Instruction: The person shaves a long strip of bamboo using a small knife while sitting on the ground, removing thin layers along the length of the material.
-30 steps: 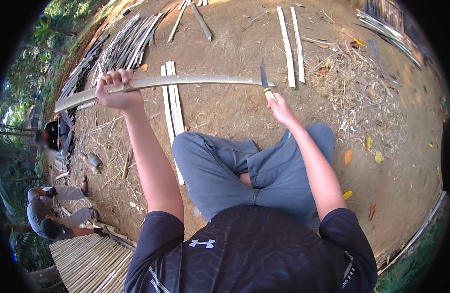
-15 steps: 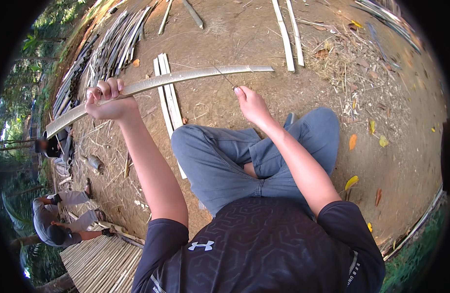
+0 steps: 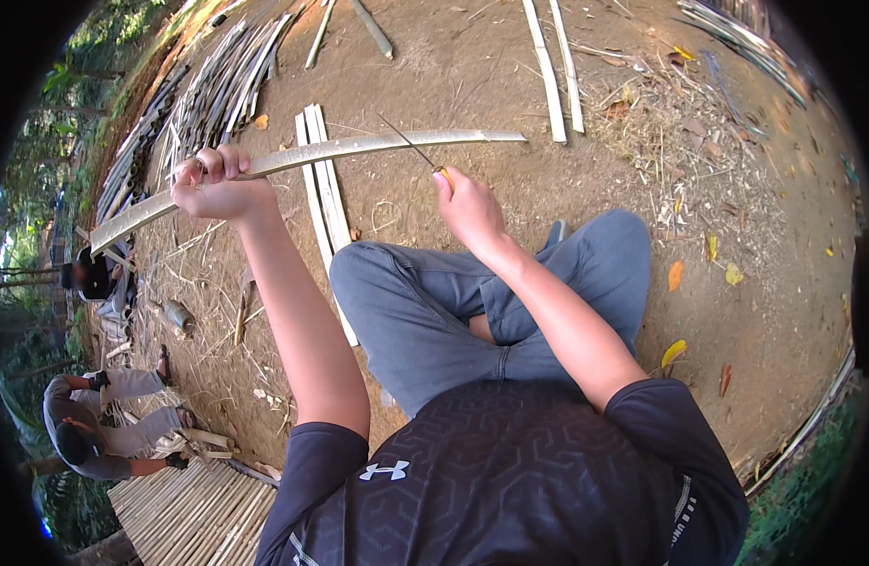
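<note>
My left hand (image 3: 222, 189) is closed around a long, pale bamboo strip (image 3: 340, 148) near its left end. The strip reaches across in front of me to the right, its far tip above the dirt. In my right hand (image 3: 471, 209) is a knife (image 3: 413, 143) with a thin dark blade and a yellowish handle, most of which the fingers hide. The blade crosses the strip right of its middle, pointing up and left. Whether its edge touches the strip I cannot tell.
Two pale bamboo slats (image 3: 323, 189) lie beyond my left knee, and two more slats (image 3: 549, 71) at the far right. A pile of split bamboo (image 3: 222, 90) lies far left. Shavings (image 3: 665, 156) and leaves cover the right ground. Another person (image 3: 95, 424) bends beside a bamboo panel (image 3: 194, 514).
The knife has slid left along the strip, and more of its blade now shows beyond it. My left hand shifted slightly right. The bending person at left moved a little.
</note>
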Demonstrator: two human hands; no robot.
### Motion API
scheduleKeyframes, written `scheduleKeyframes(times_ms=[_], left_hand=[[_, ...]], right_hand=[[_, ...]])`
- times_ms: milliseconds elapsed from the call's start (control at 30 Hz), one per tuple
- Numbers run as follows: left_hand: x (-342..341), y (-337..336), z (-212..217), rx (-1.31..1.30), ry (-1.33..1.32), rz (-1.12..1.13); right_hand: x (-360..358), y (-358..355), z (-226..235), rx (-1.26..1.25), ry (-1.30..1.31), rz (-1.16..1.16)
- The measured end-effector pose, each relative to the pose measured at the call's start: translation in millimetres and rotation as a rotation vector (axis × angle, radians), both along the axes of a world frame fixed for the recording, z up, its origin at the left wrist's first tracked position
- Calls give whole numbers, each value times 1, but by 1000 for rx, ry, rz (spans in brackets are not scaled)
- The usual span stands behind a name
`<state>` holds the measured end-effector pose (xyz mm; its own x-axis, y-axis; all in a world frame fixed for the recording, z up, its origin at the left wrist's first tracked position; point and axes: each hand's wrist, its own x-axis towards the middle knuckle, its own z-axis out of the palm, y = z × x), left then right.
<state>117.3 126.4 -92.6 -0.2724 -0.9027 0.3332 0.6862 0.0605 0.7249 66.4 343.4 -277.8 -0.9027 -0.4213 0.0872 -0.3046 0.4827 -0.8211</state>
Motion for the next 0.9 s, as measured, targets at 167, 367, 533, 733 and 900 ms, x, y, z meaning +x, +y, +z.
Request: scheduleKeyframes(times_ms=[167, 367, 533, 733, 900], left_hand=[[1, 6, -1, -28, -12, -15], [-2, 8, 4, -26, -25, 53], [-2, 13, 5, -33, -7, 80], [-1, 22, 4, -37, 6, 60], [7, 14, 1, -66, -23, 45]], right_hand=[[3, -4, 20, -30, 64, 50], [10, -15, 35, -9, 267, 62], [6, -11, 40, 50, 119, 112], [1, 1, 40, -3, 55, 99], [22, -5, 54, -24, 144, 153]])
